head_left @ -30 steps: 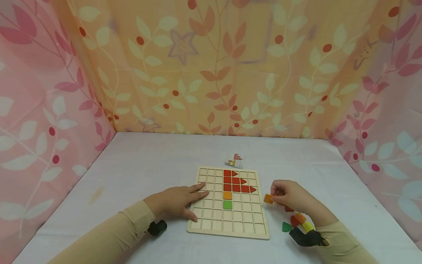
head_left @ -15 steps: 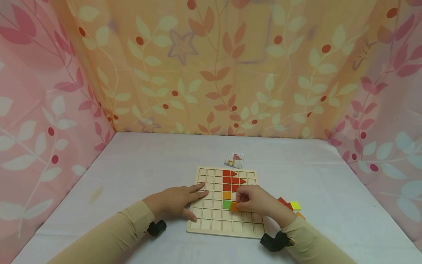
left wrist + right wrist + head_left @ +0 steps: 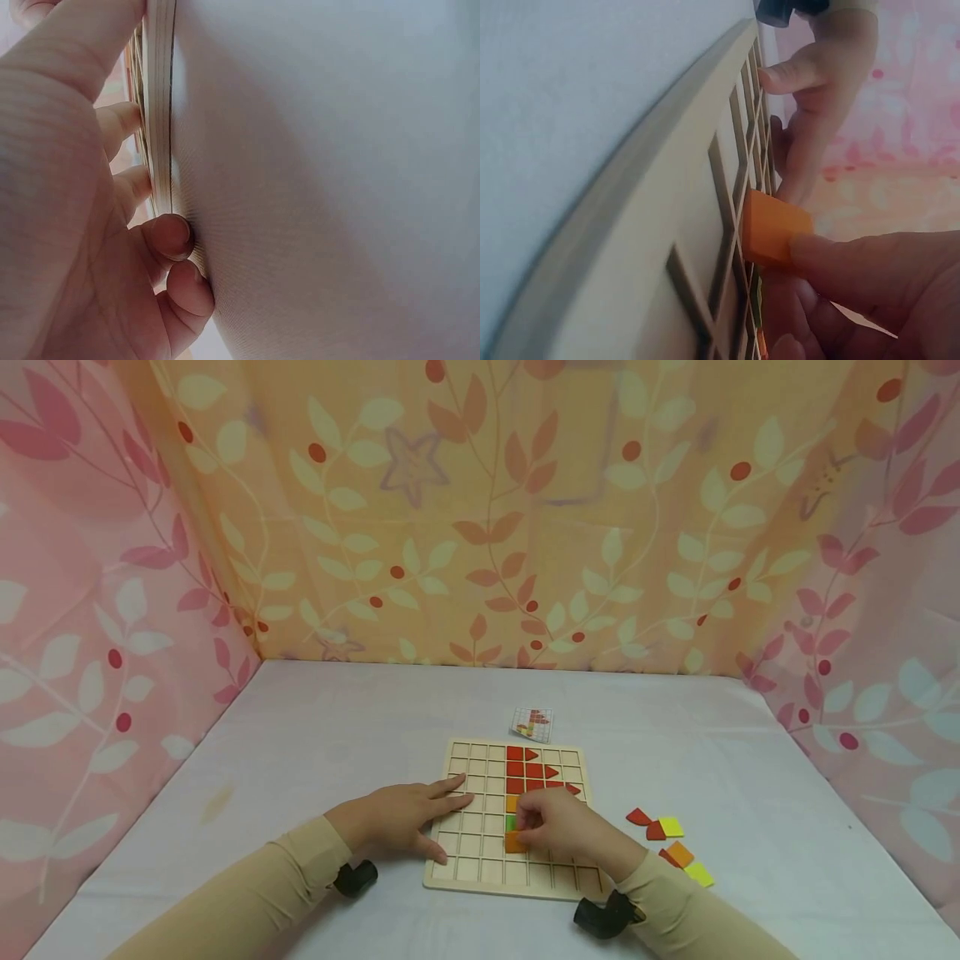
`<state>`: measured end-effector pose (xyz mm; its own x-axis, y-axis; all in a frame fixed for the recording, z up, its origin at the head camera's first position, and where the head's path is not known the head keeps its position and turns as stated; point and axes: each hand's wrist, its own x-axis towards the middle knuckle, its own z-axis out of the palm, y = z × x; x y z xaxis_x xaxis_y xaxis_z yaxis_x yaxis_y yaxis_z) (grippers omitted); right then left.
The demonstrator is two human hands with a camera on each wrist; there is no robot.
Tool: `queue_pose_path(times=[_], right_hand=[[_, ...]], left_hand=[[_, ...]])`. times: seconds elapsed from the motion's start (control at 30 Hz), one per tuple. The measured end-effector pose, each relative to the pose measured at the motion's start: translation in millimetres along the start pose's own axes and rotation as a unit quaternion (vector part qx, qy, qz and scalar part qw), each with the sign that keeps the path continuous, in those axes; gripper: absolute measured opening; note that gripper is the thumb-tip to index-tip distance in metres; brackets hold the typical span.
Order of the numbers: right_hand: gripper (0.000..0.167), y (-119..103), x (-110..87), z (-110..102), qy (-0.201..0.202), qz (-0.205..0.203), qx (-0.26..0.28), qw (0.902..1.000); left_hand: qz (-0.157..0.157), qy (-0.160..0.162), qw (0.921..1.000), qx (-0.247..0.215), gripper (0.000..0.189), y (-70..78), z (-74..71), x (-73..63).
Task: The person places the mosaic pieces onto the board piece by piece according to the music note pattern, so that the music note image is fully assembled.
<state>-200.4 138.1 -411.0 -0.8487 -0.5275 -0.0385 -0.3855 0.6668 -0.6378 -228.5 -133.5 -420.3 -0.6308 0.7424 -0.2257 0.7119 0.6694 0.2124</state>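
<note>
From where I stand, the right hand (image 3: 561, 824) pinches an orange, square, wooden-looking tile (image 3: 513, 842), likely light, stiff, best edge-held, while the left hand (image 3: 397, 818) rests spread-fingered at the rectangular pale-wood grid board (image 3: 471, 845)'s nine o'clock.

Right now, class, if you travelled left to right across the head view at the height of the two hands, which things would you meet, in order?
Left sleeve → left hand → orange tile → right hand → loose tiles → pink cloth.
</note>
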Motion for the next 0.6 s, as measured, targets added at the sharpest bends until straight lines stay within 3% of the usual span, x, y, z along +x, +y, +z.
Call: queue_pose_path(times=[0.6], right_hand=[[0.017, -4.4, 0.0, 0.8, -0.017, 0.017, -0.030, 0.9992]], left_hand=[[-0.001, 0.001, 1.0000, -0.004, 0.088, -1.8, 2.3, 0.4]])
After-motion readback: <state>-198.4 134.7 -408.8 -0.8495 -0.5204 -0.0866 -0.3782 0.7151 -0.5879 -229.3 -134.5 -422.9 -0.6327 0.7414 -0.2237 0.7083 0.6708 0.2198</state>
